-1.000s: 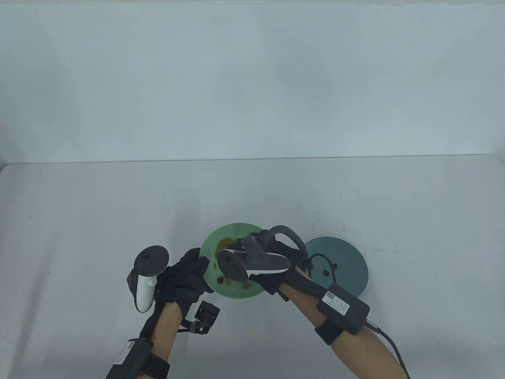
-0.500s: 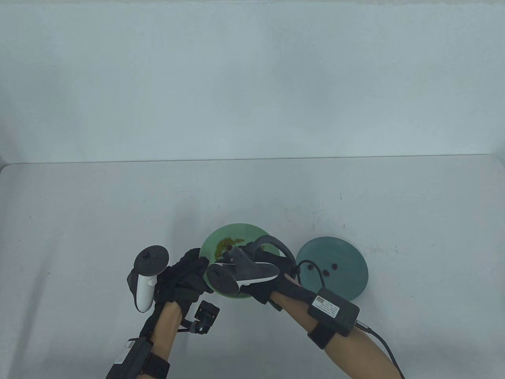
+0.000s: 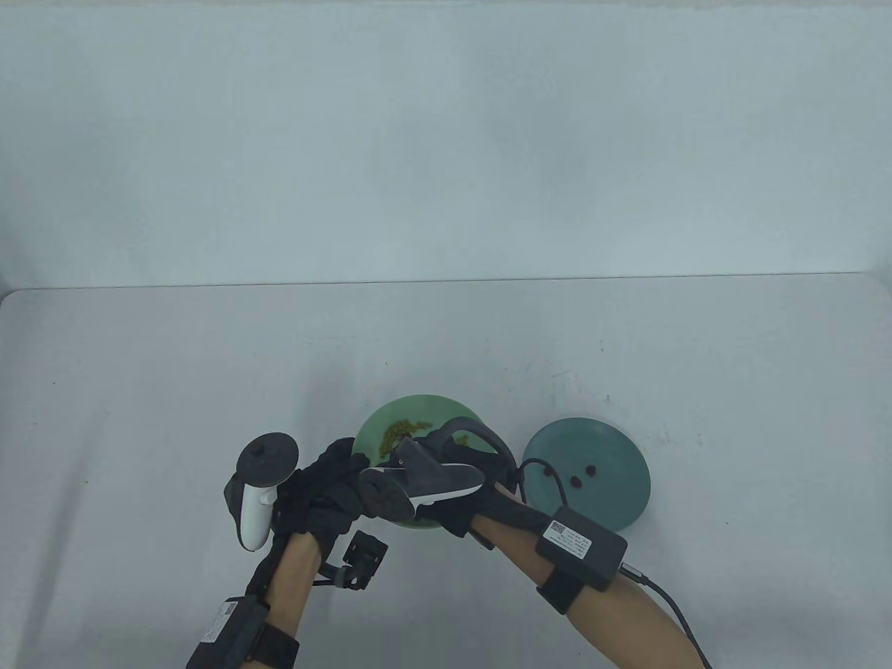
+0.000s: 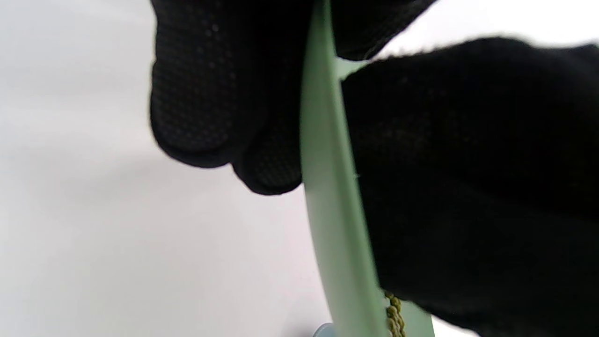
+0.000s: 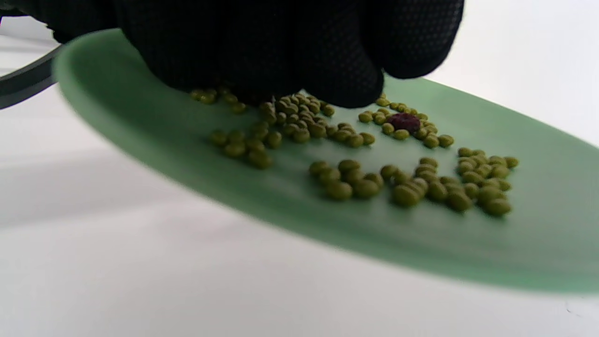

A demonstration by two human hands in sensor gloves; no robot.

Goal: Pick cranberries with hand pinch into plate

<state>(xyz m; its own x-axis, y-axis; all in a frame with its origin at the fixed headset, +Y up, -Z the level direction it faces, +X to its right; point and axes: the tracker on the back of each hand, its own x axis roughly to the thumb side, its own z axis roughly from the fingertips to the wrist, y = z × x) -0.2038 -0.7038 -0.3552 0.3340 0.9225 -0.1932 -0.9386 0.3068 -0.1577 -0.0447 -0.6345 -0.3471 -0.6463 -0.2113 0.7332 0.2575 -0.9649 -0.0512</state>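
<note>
A light green plate (image 3: pixel 418 408) holds many small green beans (image 5: pixel 412 187) and a dark red cranberry (image 5: pixel 403 121). My left hand (image 3: pixel 334 474) grips this plate's near left rim (image 4: pixel 327 187), fingers (image 4: pixel 201 103) below and thumb above. My right hand (image 3: pixel 488 463) hovers over the same plate. Its bunched fingertips (image 5: pixel 327 89) touch the beans just short of the cranberry; what lies under them is hidden. A dark teal plate (image 3: pixel 613 446) to the right holds three cranberries (image 3: pixel 577 481).
The two plates sit side by side near the table's front middle. A black cable (image 3: pixel 550 477) from my right wrist lies across the teal plate's left edge. A small black camera block (image 3: pixel 364 554) hangs beside my left wrist.
My right hand has moved left and down, away from the teal plate, onto the green plate's near part. The three cranberries on the teal plate are now uncovered. My left hand has kept still.
</note>
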